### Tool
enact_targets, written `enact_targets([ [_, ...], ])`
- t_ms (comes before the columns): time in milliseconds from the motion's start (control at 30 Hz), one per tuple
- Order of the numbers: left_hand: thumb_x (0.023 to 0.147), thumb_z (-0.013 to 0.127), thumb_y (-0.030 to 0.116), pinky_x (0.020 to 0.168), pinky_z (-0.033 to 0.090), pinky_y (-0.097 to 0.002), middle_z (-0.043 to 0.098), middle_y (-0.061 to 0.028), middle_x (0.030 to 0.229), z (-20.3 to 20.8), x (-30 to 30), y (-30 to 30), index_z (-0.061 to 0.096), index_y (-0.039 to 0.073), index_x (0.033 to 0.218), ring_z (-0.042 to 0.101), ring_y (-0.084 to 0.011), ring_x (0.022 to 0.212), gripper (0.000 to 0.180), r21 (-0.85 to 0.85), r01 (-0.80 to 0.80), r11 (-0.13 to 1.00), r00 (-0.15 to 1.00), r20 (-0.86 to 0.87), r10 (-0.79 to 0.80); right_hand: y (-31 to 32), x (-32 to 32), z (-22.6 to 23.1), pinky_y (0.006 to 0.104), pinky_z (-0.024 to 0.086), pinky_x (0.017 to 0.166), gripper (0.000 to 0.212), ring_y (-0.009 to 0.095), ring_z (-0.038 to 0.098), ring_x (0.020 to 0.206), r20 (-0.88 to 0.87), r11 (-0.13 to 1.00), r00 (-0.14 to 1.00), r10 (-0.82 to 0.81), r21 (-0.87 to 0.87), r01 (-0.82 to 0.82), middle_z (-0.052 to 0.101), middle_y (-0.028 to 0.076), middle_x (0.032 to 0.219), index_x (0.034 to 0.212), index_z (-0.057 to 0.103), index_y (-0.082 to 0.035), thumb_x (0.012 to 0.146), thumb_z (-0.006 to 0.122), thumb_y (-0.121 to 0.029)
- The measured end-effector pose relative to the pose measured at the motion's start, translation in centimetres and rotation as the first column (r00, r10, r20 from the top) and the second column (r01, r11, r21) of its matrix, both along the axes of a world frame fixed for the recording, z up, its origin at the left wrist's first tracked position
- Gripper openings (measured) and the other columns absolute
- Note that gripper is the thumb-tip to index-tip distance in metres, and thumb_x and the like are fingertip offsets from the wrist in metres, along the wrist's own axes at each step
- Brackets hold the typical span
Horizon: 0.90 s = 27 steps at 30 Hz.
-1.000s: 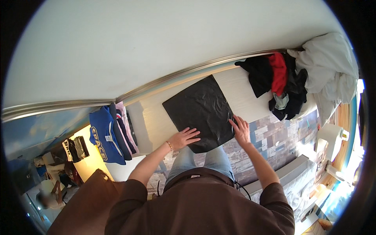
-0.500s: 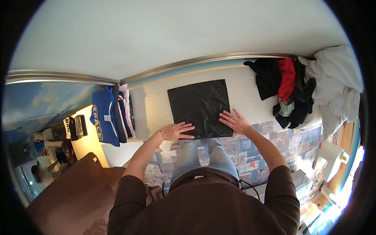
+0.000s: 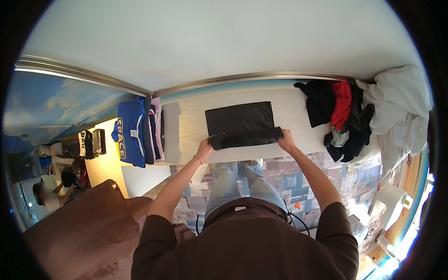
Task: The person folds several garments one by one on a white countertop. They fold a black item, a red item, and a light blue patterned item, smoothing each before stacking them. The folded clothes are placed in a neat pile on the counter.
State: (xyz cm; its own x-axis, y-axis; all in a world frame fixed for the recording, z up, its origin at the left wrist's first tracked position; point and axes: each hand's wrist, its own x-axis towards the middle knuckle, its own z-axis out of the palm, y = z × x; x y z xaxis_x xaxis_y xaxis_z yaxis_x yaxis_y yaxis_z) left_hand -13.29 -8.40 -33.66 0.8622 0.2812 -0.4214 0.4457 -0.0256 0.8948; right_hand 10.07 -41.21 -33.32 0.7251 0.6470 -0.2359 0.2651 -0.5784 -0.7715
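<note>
A thin, slightly shiny black piece, which looks like a folded garment (image 3: 240, 114), lies on the pale tabletop (image 3: 191, 116). Its near edge is turned up and over, making a doubled band across the front. The left end of that band is pinched in my left hand (image 3: 205, 148), fingers closed. At the opposite end, my right hand (image 3: 285, 140) grips the other corner of the band. The far part of the black piece rests flat on the table.
Left of it stand folded clothes, with a blue printed sweatshirt (image 3: 129, 133) outermost. On the right are a heap of black and red clothes (image 3: 343, 105) and white fabric (image 3: 396, 102). A brown couch (image 3: 84, 228) is at lower left. Farther left, another person (image 3: 46, 193) is partly visible.
My hands have gone from lying flat on the black garment to gripping its near corners. Its near edge has been lifted and folded away from me, so it covers less depth.
</note>
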Motion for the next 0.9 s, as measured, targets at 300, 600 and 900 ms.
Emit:
enact_targets([
  [300, 0.091, 0.051, 0.074, 0.051, 0.043, -0.0302, 0.055, 0.0036, 0.064, -2.1, 1.8, 1.0, 0.066, 0.006, 0.079, 0.055, -0.0127, 0.057, 0.071, -0.208, -0.433, 0.877, 0.865, -0.37, 0.34, 3.6, -0.7, 0.8, 0.0357, 0.047, 0.056, 0.058, 0.019, 0.06, 0.057, 0.013, 0.955, 0.956, -0.292, 0.052, 0.291, 0.064, 0.01, 0.065, 0.085, 0.068, 0.0, 0.08, 0.078, -0.057],
  [600, 0.099, 0.052, 0.058, 0.06, 0.044, -0.043, 0.057, -0.0218, 0.064, -2.6, 0.6, -0.6, 0.057, -0.003, 0.072, 0.061, -0.0317, 0.061, 0.067, 0.347, -0.321, 0.881, 0.943, 0.034, 0.33, 4.9, -2.0, 0.9, 0.0492, 0.046, 0.053, 0.023, 0.043, 0.059, 0.057, 0.292, 0.984, 0.941, -0.169, 0.106, 0.143, 0.059, 0.019, 0.061, 0.089, 0.056, -0.003, 0.096, 0.068, -0.023],
  [900, 0.084, 0.078, 0.044, 0.057, 0.047, -0.0397, 0.064, -0.013, 0.064, 0.4, 0.7, 0.2, 0.063, 0.002, 0.076, 0.062, -0.0268, 0.057, 0.045, 0.473, -0.136, 0.87, 0.988, -0.003, 0.156, 5.1, -1.7, -0.1, 0.0475, 0.046, 0.055, 0.029, 0.042, 0.061, 0.061, 0.275, 0.962, 0.923, -0.271, 0.045, 0.269, 0.061, 0.019, 0.064, 0.084, 0.055, -0.003, 0.095, 0.068, -0.027],
])
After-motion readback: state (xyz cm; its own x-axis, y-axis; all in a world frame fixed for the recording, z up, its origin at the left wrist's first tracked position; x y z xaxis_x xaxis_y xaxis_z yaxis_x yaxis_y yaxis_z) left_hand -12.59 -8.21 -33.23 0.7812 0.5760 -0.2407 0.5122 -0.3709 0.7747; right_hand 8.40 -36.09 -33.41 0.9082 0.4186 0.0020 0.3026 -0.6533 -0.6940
